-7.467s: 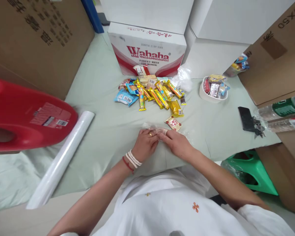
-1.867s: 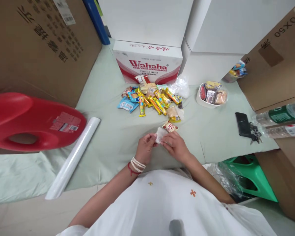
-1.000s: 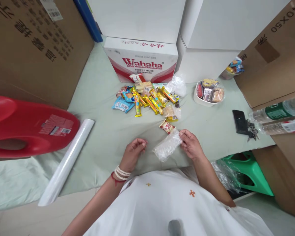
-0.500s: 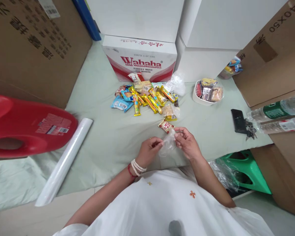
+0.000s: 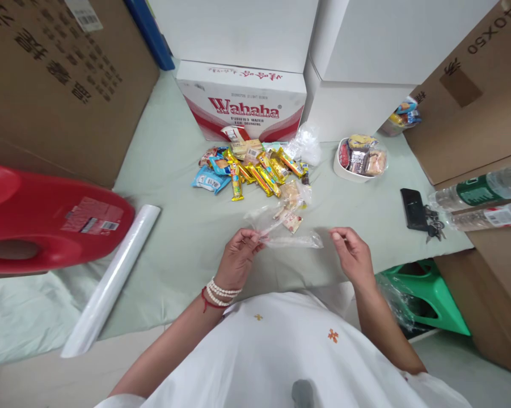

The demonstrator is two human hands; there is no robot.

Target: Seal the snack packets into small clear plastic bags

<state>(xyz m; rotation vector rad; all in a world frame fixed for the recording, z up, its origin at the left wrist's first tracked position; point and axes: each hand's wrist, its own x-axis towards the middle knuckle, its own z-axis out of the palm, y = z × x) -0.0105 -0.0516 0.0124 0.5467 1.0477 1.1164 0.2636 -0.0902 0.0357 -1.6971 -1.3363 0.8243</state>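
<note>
My left hand (image 5: 238, 258) pinches one end of a clear plastic bag (image 5: 300, 241) that stretches out flat to the right over the cloth. A small cream snack packet (image 5: 293, 222) with red marks lies just beyond the bag, partly seen through the film. My right hand (image 5: 354, 254) hovers just right of the bag's far corner, thumb and fingertips closed together; a small gap parts them from the bag and nothing shows between them. Past the packet is a pile of wrapped snacks, with yellow stick packs (image 5: 261, 178) and a blue packet (image 5: 211, 179).
A white tub (image 5: 344, 173) of snacks stands right of the pile. Behind is a Wahaha water carton (image 5: 244, 107). A red jug (image 5: 89, 204) and a white plastic roll (image 5: 110, 283) lie left. Keys (image 5: 434, 224), a black case (image 5: 412, 208) and bottles (image 5: 472, 192) are at right.
My hands have moved apart, the left going left and the right going right. The crumpled bag is now spread out, and my right hand has let go of it.
</note>
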